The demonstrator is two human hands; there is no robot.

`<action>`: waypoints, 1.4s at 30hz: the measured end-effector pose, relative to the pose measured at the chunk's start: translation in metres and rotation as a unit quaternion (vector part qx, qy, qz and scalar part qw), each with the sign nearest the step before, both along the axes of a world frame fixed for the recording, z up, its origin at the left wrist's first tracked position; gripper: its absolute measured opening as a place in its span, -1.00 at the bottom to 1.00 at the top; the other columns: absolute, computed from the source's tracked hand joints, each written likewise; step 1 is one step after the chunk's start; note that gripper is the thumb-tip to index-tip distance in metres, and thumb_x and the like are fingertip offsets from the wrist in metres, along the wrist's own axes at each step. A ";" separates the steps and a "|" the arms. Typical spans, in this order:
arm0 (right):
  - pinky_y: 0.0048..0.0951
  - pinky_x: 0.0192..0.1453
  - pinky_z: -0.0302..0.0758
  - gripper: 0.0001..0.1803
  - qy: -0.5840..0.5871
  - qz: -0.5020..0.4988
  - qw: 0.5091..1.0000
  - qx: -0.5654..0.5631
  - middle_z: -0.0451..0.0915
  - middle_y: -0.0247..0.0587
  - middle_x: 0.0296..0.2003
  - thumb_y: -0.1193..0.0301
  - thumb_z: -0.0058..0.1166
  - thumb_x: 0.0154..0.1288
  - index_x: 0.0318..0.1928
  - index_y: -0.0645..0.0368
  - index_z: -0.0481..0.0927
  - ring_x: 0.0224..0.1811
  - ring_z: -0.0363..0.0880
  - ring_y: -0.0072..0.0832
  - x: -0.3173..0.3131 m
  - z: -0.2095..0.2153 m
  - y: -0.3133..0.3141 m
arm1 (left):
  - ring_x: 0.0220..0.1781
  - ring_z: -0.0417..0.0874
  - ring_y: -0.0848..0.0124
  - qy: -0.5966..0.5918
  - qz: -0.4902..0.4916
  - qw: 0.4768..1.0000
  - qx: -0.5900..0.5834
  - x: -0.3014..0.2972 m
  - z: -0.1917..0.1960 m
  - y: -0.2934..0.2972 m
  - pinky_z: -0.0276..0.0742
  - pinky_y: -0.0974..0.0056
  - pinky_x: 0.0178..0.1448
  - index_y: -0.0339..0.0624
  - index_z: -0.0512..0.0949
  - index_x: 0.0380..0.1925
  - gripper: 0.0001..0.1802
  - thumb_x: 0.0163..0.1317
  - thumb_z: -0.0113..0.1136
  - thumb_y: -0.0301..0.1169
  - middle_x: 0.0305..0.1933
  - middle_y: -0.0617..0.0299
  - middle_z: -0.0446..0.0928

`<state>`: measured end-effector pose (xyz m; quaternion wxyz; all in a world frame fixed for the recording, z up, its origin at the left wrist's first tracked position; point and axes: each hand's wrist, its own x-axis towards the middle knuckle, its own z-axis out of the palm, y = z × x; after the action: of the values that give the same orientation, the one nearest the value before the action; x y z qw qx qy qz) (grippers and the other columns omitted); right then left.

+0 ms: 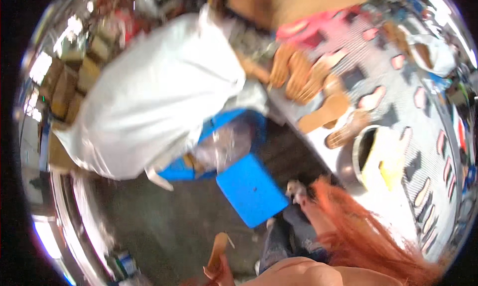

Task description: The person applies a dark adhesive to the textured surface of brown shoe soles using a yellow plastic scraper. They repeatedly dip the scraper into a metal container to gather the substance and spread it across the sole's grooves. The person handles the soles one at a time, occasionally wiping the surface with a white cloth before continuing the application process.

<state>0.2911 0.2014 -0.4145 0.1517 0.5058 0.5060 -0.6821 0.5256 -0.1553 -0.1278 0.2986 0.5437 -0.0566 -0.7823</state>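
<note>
My left hand [222,275] is clasped around the lower end of a flat tan sole piece [217,247], nearer to me than the blue stool [252,190] and to its left; I hold it by one end, which leaves most of its length free above my fingers. A thin pale strip sticks out beside its tip, too blurred to name. My right hand [297,190] seems to be just right of the blue stool, at the end of a bare forearm partly covered by reddish, hair-like strands [348,218]; blur hides its fingers, so I cannot tell whether that grip is clenched or released. Just beyond the stool is a round blue bin [178,170] with crumpled clear plastic [225,145] inside, probably a liner to keep its contents together. A bulging white sack [159,96], beyond and left of the stool, overhangs the bin, perhaps using it as a prop. Right of the stool runs a table [321,149]. Brown ridged soles [300,75] lie bunched along its stool-side edge, perhaps for easy reach, while pink-edged sole shapes [372,98] are spread farther from the stool, likely to keep them from overlapping. A metal pot [350,162] with yellow cloth [391,169] beside it stands near that same edge.
</note>
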 end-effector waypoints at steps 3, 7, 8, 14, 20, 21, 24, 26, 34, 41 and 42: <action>-0.45 -0.46 0.52 -0.80 -0.034 -0.098 0.988 -0.112 0.58 -0.24 -0.50 0.52 0.25 -0.02 -0.34 0.32 0.56 -0.48 0.62 -0.38 0.030 0.143 0.006 | 0.14 0.44 0.00 0.058 -0.080 0.995 0.015 -0.055 0.033 0.008 0.45 -0.07 0.26 -0.41 0.35 0.05 -0.30 0.14 0.16 0.00 0.05 -0.09 0.42; -0.24 -0.27 0.53 -0.83 0.215 0.198 0.919 0.265 0.59 -0.13 -0.40 0.40 0.32 0.03 -0.45 0.23 0.62 -0.37 0.61 -0.25 0.040 0.317 0.021 | 0.13 0.44 -0.01 0.100 -0.169 0.980 0.023 -0.122 0.090 0.042 0.47 -0.08 0.23 -0.40 0.37 0.01 -0.33 0.13 0.18 -0.01 0.04 -0.09 0.41; -0.24 -0.05 0.49 -0.81 0.327 0.203 0.852 0.355 0.57 -0.04 -0.21 0.39 0.37 -0.02 -0.46 0.20 0.62 -0.13 0.58 -0.23 0.034 0.352 0.027 | 0.13 0.44 -0.02 0.107 -0.187 0.976 0.023 -0.138 0.106 0.054 0.47 -0.08 0.23 -0.39 0.37 0.00 -0.34 0.13 0.18 -0.01 0.04 -0.09 0.41; -0.11 0.37 0.08 -0.77 0.540 0.122 0.790 0.265 0.18 0.10 0.30 0.34 0.30 -0.01 -0.46 0.24 0.59 0.36 0.13 -0.08 0.012 0.493 0.099 | 0.16 0.42 0.03 0.237 -0.293 0.925 0.038 -0.242 0.175 0.142 0.51 -0.07 0.20 -0.29 0.37 0.02 -0.41 0.12 0.24 -0.10 0.09 -0.09 0.38; -0.15 0.42 0.05 -0.69 0.632 0.047 0.773 -0.028 0.44 0.09 0.17 0.30 0.11 0.00 -0.39 0.36 0.60 0.33 0.26 -0.15 -0.001 0.597 0.175 | 0.30 0.34 -0.05 0.389 -0.384 0.837 0.008 -0.319 0.241 0.233 0.38 -0.11 0.33 -0.16 0.34 0.12 -0.47 0.19 0.21 -0.21 0.25 -0.13 0.31; -0.16 0.39 0.14 -0.67 0.635 0.054 0.766 -0.089 0.55 0.11 0.04 0.28 0.09 0.02 -0.36 0.36 0.59 0.25 0.40 -0.15 -0.002 0.610 0.183 | 0.33 0.30 -0.05 0.435 -0.403 0.804 -0.035 -0.324 0.255 0.244 0.35 -0.11 0.35 -0.13 0.32 0.14 -0.46 0.20 0.21 -0.24 0.28 -0.14 0.28; -0.28 -0.06 0.46 -0.83 0.643 0.030 0.759 -0.098 0.52 -0.19 -0.50 0.38 0.06 0.14 -0.39 0.27 0.51 -0.32 0.56 -0.33 -0.019 0.632 0.192 | 0.41 0.21 -0.06 0.527 -0.428 0.712 -0.180 -0.326 0.293 0.272 0.27 -0.11 0.40 -0.07 0.29 0.21 -0.42 0.20 0.24 -0.29 0.35 -0.16 0.22; -0.42 -0.32 0.40 -0.88 0.613 0.003 0.783 -0.103 0.40 -0.35 -0.56 0.42 0.00 0.33 -0.35 0.18 0.43 -0.51 0.38 -0.55 -0.025 0.638 0.190 | 0.45 0.15 -0.06 0.528 -0.431 0.667 -0.302 -0.328 0.318 0.286 0.22 -0.10 0.43 -0.05 0.30 0.22 -0.38 0.17 0.30 -0.28 0.37 -0.14 0.20; -0.63 -0.40 0.26 -0.87 0.553 -0.060 0.810 0.185 0.41 -0.46 -0.44 0.38 -0.08 0.46 -0.19 0.18 0.43 -0.47 0.29 -0.74 -0.039 0.649 0.180 | 0.44 0.17 0.03 0.527 -0.409 0.443 -0.599 -0.398 0.362 0.341 0.09 0.00 0.47 0.00 -0.13 0.32 -0.03 0.10 0.37 -0.17 0.41 -0.15 0.10; -0.71 -0.43 0.28 -0.90 0.487 -0.212 0.775 0.344 0.49 -0.49 -0.37 0.55 0.02 0.36 -0.14 0.24 0.53 -0.46 0.34 -0.79 -0.114 0.629 0.151 | 0.41 0.20 0.06 0.570 -0.516 0.376 -0.518 -0.528 0.346 0.352 0.19 0.03 0.43 0.03 -0.16 0.33 -0.01 0.09 0.38 -0.31 0.39 -0.11 0.10; -0.70 -0.37 0.31 -0.91 0.492 -0.251 0.765 0.332 0.50 -0.50 -0.38 0.55 0.06 0.33 -0.17 0.25 0.55 -0.43 0.36 -0.78 -0.129 0.622 0.143 | 0.41 0.21 0.06 0.597 -0.524 0.372 -0.481 -0.546 0.342 0.354 0.19 0.03 0.43 0.04 -0.17 0.33 -0.01 0.09 0.37 -0.33 0.39 -0.11 0.10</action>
<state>0.1617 0.3440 0.2078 -0.4721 0.2288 0.5609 -0.6404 -0.0209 0.1983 0.2141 -0.0036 -0.4382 -0.5035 -0.7446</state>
